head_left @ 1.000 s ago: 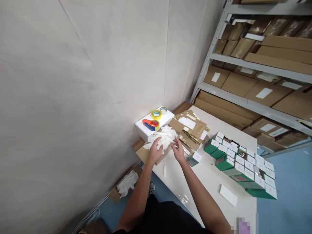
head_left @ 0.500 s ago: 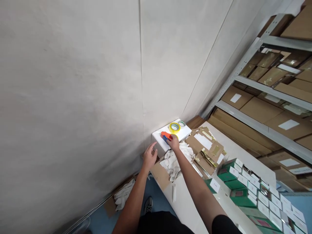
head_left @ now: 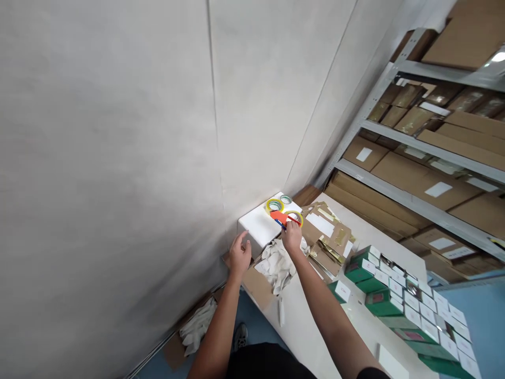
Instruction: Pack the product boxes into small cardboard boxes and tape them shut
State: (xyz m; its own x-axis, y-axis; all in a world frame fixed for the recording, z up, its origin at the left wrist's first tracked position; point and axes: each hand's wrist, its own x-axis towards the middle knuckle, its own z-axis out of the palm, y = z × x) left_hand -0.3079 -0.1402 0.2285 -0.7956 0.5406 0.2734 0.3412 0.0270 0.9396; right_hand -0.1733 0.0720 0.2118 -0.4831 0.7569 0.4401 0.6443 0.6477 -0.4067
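My right hand (head_left: pixel 292 236) is closed round an orange and blue tape dispenser (head_left: pixel 279 216), which carries a yellow-edged roll of tape (head_left: pixel 301 218). I hold it above the right end of a white box (head_left: pixel 256 225) against the wall. Behind it on the box top lie a yellow tape roll (head_left: pixel 275 205) and a thin tape ring (head_left: pixel 286 199). My left hand (head_left: pixel 240 256) hangs at the near left corner of the box, fingers spread, with nothing in it.
Crumpled white gloves or cloths (head_left: pixel 276 266) and flattened cardboard (head_left: pixel 327 229) lie on the white table (head_left: pixel 303 321). Green and white boxes (head_left: pixel 410 310) stand in rows at the right. A metal shelf (head_left: pixel 379 184) holds brown cartons. The wall (head_left: pixel 118 158) borders the left.
My right hand has lifted the tape dispenser and drawn it right and towards me, away from the middle of the white box. My left hand stays open near the box corner.
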